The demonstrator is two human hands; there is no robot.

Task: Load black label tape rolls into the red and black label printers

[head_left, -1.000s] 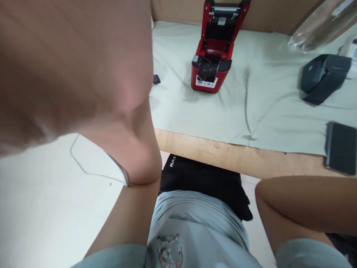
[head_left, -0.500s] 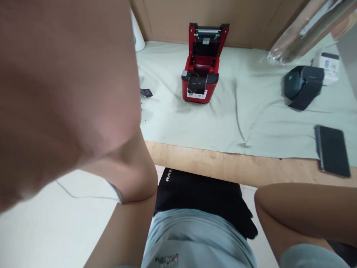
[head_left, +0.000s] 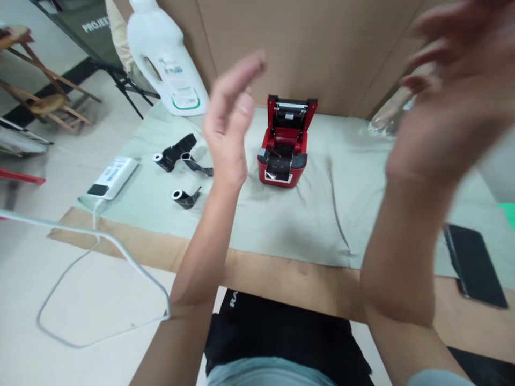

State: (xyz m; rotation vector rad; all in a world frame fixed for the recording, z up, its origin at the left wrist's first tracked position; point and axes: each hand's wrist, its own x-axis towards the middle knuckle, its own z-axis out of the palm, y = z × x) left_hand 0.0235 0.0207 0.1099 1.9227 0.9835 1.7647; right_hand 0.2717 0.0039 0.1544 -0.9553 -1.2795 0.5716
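My left hand (head_left: 230, 115) is raised in the air over the cloth, fingers stretched and nothing in them. It is nearest to a red label printer (head_left: 282, 174), whose lid stands up, with a strip of black label paper (head_left: 280, 160) hanging over its front. My right hand (head_left: 454, 102) is lifted high at the right, blurred by motion, its fingers apart and no object visible in it. Left of my left forearm lie three small rolls of black paper: one roll (head_left: 163, 161) with a long tail, a second (head_left: 196, 163) and a third (head_left: 185, 198).
A white jug (head_left: 171, 64) stands at the back left before a cardboard wall (head_left: 333, 48). A white power bank (head_left: 112, 178) with a looping white cable (head_left: 132, 264) lies on the left edge. A dark phone (head_left: 476, 265) rests at the front right.
The large blurred arm at left has moved away, uncovering the jug, rolls and power bank. Both my hands now show raised. The view has shifted, and my right arm hides the dark device at right.
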